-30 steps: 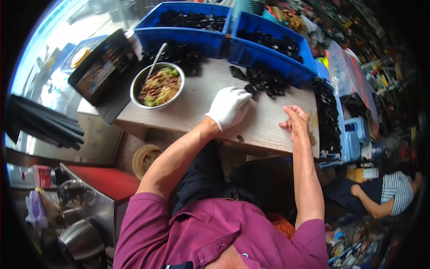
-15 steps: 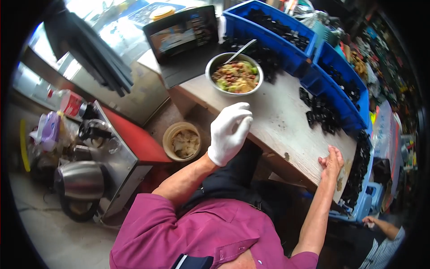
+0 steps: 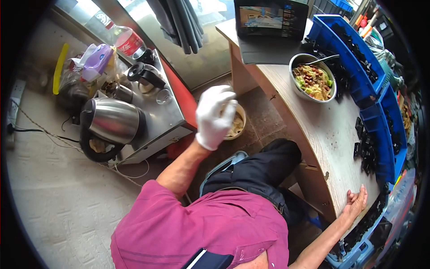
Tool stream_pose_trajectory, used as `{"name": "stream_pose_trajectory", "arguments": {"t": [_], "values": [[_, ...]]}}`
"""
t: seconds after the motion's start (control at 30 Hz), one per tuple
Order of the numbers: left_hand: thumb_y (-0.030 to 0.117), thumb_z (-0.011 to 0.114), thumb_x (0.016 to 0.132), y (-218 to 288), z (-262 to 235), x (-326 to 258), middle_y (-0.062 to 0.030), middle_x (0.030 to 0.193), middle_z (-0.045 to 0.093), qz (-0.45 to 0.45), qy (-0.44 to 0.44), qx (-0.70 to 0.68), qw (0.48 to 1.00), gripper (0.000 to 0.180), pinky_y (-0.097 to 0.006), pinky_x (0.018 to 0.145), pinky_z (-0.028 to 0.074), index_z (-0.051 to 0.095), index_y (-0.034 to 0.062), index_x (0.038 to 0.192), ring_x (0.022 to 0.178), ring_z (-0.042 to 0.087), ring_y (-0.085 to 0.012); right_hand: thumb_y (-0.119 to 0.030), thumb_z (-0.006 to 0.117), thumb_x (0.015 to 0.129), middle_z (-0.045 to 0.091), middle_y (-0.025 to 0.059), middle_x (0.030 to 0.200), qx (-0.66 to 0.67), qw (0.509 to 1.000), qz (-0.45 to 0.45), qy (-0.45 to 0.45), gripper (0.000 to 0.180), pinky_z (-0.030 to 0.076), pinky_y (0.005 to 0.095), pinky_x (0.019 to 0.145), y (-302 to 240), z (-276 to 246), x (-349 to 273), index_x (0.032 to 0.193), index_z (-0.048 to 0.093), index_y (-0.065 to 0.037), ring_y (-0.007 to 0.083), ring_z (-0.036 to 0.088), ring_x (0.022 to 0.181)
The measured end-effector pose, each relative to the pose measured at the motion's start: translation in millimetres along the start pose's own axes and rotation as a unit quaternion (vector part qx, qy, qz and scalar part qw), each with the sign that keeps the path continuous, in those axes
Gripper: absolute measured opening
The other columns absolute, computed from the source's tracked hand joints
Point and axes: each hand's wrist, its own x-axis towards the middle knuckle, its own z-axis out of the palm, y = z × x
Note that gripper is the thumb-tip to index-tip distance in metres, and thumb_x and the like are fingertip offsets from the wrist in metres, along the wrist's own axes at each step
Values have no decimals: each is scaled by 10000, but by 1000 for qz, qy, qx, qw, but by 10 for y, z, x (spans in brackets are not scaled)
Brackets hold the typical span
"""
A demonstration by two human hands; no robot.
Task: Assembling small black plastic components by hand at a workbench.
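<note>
My left hand, in a white knitted glove, is raised in the air in front of a bucket with pale scraps in it, partly hiding it. Its fingers are loosely bent and the thumb stands apart, with nothing between them. Bare, my right hand rests at the near right edge of the wooden desk, fingers slightly curled and holding nothing. Beyond it lies a pile of small black parts. Farther back on the desk is a metal bowl of noodles with peanuts and greens, a spoon leaning in it.
Blue bins of black parts line the desk's far right side. A tablet stands at the back. At left, a red-sided cabinet carries a steel kettle, a glass pot, a small glass and a bottle.
My view has swung left, so the desk and bowl appear farther right and more of the cabinet shows. My gloved left hand has moved away from the desk edge, over toward the bucket.
</note>
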Motion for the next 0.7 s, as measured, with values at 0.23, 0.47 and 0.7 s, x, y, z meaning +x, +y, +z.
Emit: {"name": "stream_pose_trajectory", "arguments": {"t": [0.23,0.47,0.7], "values": [[169,714,857,-843,-1120,451,-172,1301,607,13,20,439,898,331,-522,1092,406,713,120,1185,1282,503,-409,-181,770,928,427,-37,524,-4,1000,-4,-4,209,582,281,594,-25,-15,25,1070,658,-77,76,464,453],[296,747,870,-1860,-1618,548,-178,1324,607,-55,-50,478,875,400,-513,1064,445,714,159,1245,1259,522,-426,-173,764,934,426,-27,524,14,1000,-15,-19,247,605,297,627,-46,35,-42,1113,661,-39,80,474,477],[459,708,898,-2055,-1508,633,-76,1319,632,-61,19,552,831,419,-523,966,501,705,251,1261,1243,556,-346,-164,759,938,429,-19,532,20,999,-22,-27,268,617,311,650,-46,9,-66,1138,649,-24,87,483,486]]}}
